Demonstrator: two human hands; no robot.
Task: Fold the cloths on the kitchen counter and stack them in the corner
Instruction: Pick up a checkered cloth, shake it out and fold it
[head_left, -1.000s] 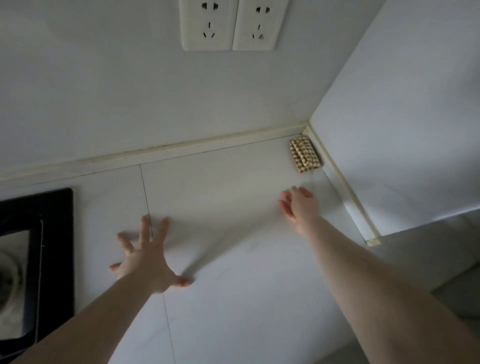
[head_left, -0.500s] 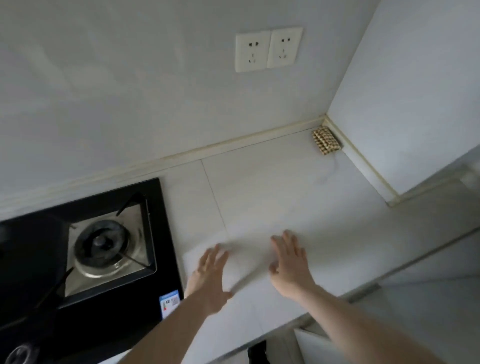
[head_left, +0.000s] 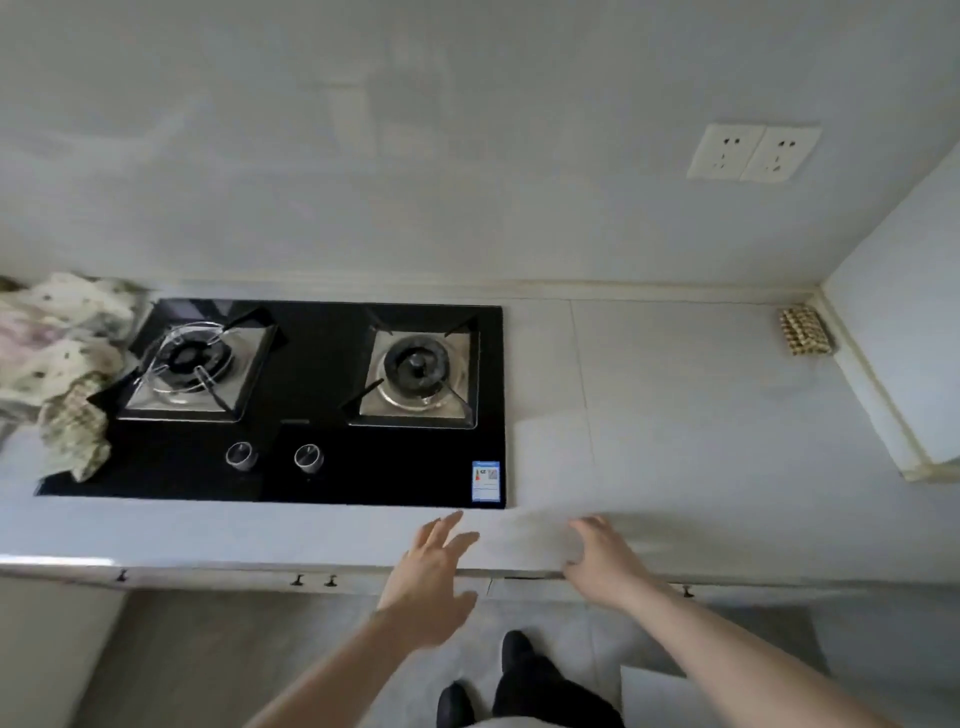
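Observation:
A small folded checked cloth (head_left: 804, 330) lies in the far right corner of the white counter (head_left: 675, 415). A heap of unfolded cloths (head_left: 57, 353) lies at the far left, beside the hob, with one checked cloth (head_left: 78, 436) hanging over the hob's edge. My left hand (head_left: 431, 571) hovers at the counter's front edge with fingers spread, holding nothing. My right hand (head_left: 602, 561) is at the same edge, fingers loosely bent, also empty. Both hands are far from either cloth.
A black two-burner gas hob (head_left: 291, 405) with two knobs fills the counter's left half. Two wall sockets (head_left: 753, 151) sit above the right side. A side wall (head_left: 904, 353) closes the right end. My dark shoes (head_left: 519, 675) show on the floor below.
Both hands have drawn back from near the corner to the counter's front edge. The view has pulled back and swung left, bringing the hob and the cloth heap into sight.

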